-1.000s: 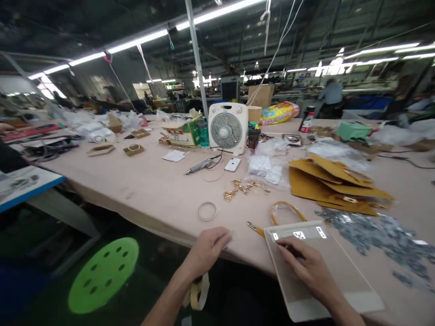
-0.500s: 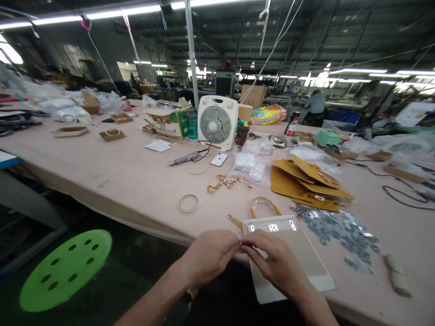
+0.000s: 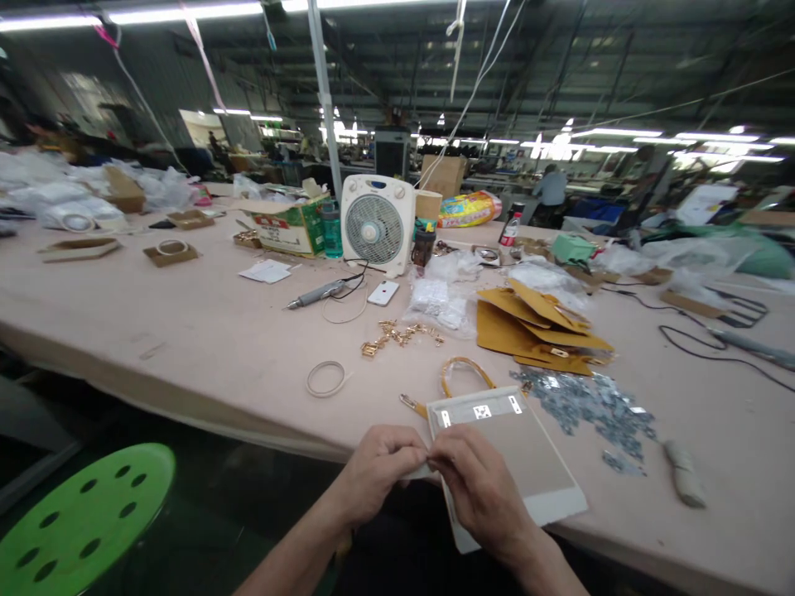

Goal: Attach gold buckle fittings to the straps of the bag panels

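My left hand (image 3: 380, 468) and my right hand (image 3: 475, 480) meet at the table's front edge, fingertips pinched together. Whatever they hold between them is too small to name; a pale sliver shows under the left fingers. Behind and beneath my right hand lies a flat beige bag panel (image 3: 527, 447) with white borders, its near corner overhanging the edge. Three shiny slotted plates (image 3: 483, 411) sit along its far side. Beyond that side loops a mustard handle (image 3: 448, 370), and a strap end with a metal clasp (image 3: 410, 402) sticks out at the left.
Small clear-wrapped metal parts (image 3: 590, 406) spread right of the panel, near a rolled cloth (image 3: 684, 473). Mustard bag pieces (image 3: 537, 327), gold hardware (image 3: 397, 333), a tape ring (image 3: 325, 378), a phone (image 3: 383, 292), an electric screwdriver (image 3: 318, 293) and a fan (image 3: 378, 225) lie farther back. A green stool (image 3: 93, 513) stands lower left.
The view has swung slightly right, so the table items appear farther left. My fingers have shifted their pinch, and a pale sliver now shows below the left ones.
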